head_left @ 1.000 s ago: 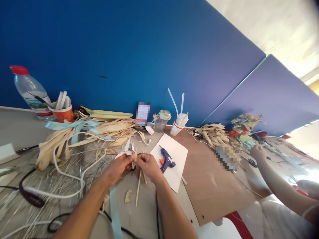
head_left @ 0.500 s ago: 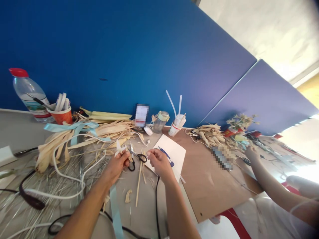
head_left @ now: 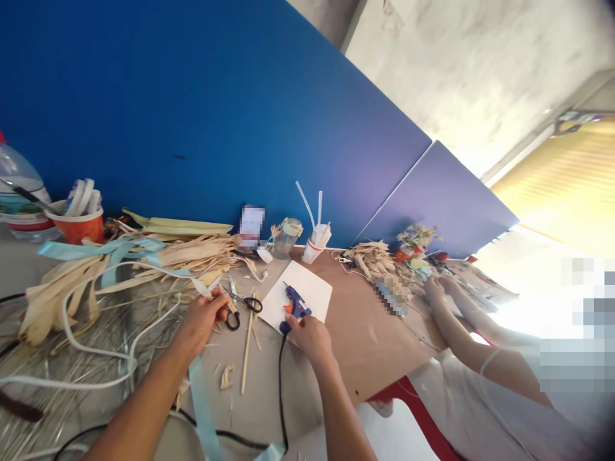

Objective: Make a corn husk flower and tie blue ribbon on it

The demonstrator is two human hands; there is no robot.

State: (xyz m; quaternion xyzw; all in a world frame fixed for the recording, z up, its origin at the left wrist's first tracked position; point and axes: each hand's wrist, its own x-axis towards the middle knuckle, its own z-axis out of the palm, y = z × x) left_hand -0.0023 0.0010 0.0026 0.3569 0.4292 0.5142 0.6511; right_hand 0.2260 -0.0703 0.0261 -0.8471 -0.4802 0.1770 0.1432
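Observation:
My left hand (head_left: 202,319) is closed, its fingertips pinching a small piece of pale corn husk (head_left: 205,288) with pointed, petal-like ends. Just right of those fingers lie black-handled scissors (head_left: 252,304), partly behind the hand. My right hand (head_left: 311,338) has its thumb and fingers around the handle end of a blue glue gun (head_left: 296,302). The gun is over a white sheet (head_left: 317,285), its nozzle pointing away from me and its orange trigger showing. From its base a black cord (head_left: 281,397) runs toward me.
Dried corn husks (head_left: 202,253) and a white cable (head_left: 65,320) spread across the left. Behind stand a paper cup with tape rolls (head_left: 79,227), a jar (head_left: 287,240) and a cup with glue sticks (head_left: 313,251). At right, a co-worker's arms (head_left: 456,320) reach over the table.
My right hand has come down from beside the scissors onto the glue gun, which now points more upward in view. My left hand still pinches the husk. The view has swung right.

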